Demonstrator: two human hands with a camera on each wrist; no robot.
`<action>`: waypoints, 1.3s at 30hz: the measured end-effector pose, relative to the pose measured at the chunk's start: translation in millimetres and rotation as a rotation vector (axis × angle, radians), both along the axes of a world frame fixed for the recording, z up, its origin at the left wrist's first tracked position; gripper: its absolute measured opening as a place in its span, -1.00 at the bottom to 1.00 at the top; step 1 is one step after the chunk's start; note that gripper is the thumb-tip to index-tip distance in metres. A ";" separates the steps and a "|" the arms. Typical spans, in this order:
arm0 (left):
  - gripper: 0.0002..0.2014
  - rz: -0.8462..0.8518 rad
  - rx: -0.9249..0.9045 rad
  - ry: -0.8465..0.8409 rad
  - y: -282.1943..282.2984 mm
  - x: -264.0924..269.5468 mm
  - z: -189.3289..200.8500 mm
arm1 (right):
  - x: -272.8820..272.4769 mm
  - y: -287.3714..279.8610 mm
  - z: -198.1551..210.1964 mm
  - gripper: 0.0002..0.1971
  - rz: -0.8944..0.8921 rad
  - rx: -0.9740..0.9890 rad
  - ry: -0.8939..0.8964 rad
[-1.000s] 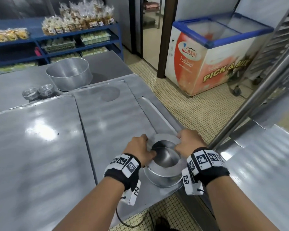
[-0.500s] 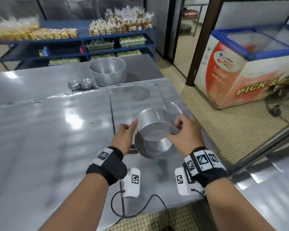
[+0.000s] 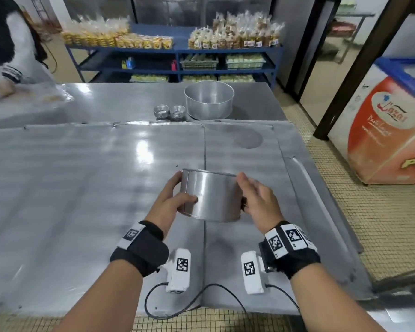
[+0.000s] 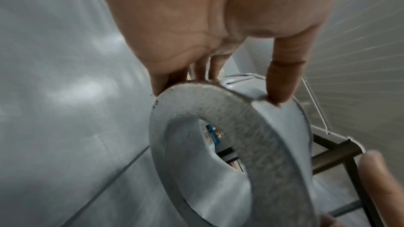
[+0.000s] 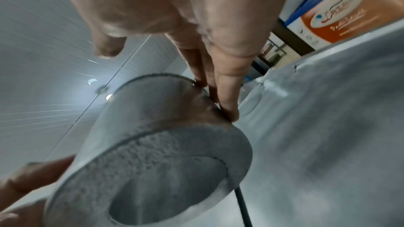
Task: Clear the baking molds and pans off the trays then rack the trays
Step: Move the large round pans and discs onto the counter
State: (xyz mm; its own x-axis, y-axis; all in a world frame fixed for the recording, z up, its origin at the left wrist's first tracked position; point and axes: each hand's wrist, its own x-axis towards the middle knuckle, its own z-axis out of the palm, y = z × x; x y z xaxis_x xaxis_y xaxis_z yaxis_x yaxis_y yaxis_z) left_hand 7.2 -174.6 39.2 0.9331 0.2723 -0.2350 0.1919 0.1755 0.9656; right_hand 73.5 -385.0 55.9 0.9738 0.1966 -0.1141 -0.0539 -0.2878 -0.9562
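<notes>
A round metal tube pan [image 3: 211, 197] with a hole in its base hangs upright between my hands, above the seam of two flat trays [image 3: 82, 188]. My left hand [image 3: 185, 188] grips its left side, thumb across the front wall and fingers over the rim. In the left wrist view, the left hand [image 4: 218, 82] pinches the pan [image 4: 229, 135] at the rim. My right hand [image 3: 254, 197] presses the right wall with straight fingers. In the right wrist view, the right hand [image 5: 207, 58] touches the pan [image 5: 153, 144] with its fingertips; the thumb stands free.
A large round pan [image 3: 209, 99] and two stacks of small fluted molds [image 3: 169, 111] sit on the table behind the trays. Blue shelves [image 3: 177, 58] of bagged goods stand beyond. A freezer [image 3: 388, 130] is at right. Another person [image 3: 7, 44] leans at far left.
The tube pan has come up off the tray's near right corner and now hangs upright, farther forward. My right fingers have straightened. The view has swung left.
</notes>
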 end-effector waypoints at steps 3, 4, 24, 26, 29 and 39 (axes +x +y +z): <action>-0.53 0.081 -0.084 -0.001 12.8 -10.4 5.9 | -0.3 25.1 -9.9 -0.14 -0.014 -0.053 0.002; -0.57 0.141 -0.104 0.011 18.1 -14.4 2.5 | -1.5 32.4 -13.6 -0.20 0.000 -0.082 -0.018; -0.54 0.181 0.418 0.243 86.5 -86.4 -27.1 | -36.1 111.4 -44.9 -0.74 0.257 -0.391 0.056; -0.61 0.134 0.493 0.267 91.2 -81.7 -24.1 | -35.0 113.0 -43.1 -0.76 0.269 -0.432 0.045; -0.66 0.051 0.603 0.327 99.8 -72.0 -16.0 | -33.5 114.4 -39.8 -0.83 0.301 -0.472 0.031; -0.65 -0.306 0.893 0.304 107.3 -12.9 40.6 | -22.5 104.5 -30.8 -0.74 0.352 -0.518 0.065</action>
State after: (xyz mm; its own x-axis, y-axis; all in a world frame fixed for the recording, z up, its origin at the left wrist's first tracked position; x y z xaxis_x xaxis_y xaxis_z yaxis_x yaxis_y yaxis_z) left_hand -5.7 -67.2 79.8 0.9268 0.2237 -0.3015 0.3690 -0.6911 0.6215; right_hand 51.0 -280.4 25.0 0.8485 0.4077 -0.3373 0.0750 -0.7237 -0.6861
